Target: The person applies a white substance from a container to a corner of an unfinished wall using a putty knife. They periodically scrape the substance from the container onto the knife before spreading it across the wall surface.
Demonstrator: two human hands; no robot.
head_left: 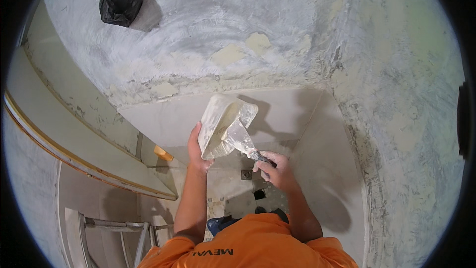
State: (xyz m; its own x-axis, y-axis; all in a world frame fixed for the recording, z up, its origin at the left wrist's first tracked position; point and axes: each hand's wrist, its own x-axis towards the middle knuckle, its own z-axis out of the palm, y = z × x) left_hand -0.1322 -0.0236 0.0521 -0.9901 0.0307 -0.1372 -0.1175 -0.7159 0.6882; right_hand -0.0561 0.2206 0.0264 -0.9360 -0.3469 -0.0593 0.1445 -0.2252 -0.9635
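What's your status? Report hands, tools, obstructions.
Left hand gripping whitish plastic tub. Right hand holding dark-handled putty knife, blade at tub's mouth. Nothing visibly blocking either hand.

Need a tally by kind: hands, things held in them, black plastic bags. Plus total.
Hands: 2 (left hand, right hand)
Tub: 1, in the left
Scraper: 1, in the right
Black plastic bag: 1
Total: 5

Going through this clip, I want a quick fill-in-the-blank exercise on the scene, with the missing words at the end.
1. The right hand grips the putty knife by its ____.
2. The whitish container lies mostly to the ____ of the left hand holding it.
3. The person's shirt is ____.
4. The plastic bag at the upper left is ____.

Missing words: handle; right; orange; black.
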